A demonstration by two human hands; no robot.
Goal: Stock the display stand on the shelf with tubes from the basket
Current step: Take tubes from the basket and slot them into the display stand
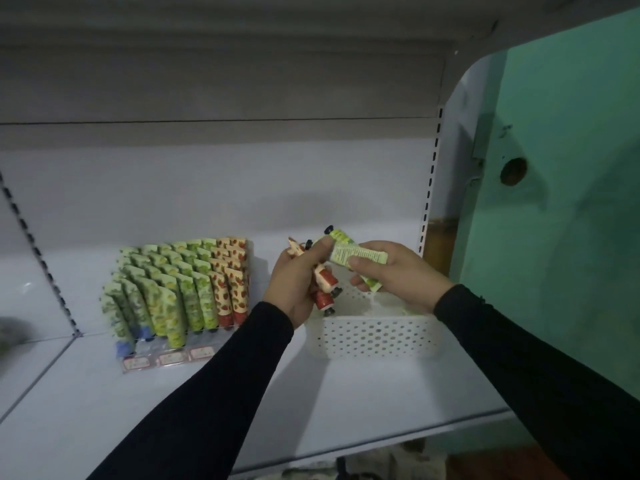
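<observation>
A clear display stand (166, 358) sits on the white shelf (346, 403), packed with rows of green tubes (162, 289) and, on its right side, red strawberry tubes (230, 285). To its right stands a white perforated basket (377, 336). Above the basket, my left hand (294, 282) grips a bunch of red tubes (325, 289), caps pointing down and outward. My right hand (391, 275) holds green tubes (353, 252); one of them lies across toward my left hand's fingertips. The basket's inside is mostly hidden by my hands.
A perforated upright (431, 188) bounds the shelf bay on the right, with a green wall (561, 202) beyond it. Another slotted upright (38, 258) runs along the left. A shelf overhangs above. Bare shelf surface lies in front of the stand and basket.
</observation>
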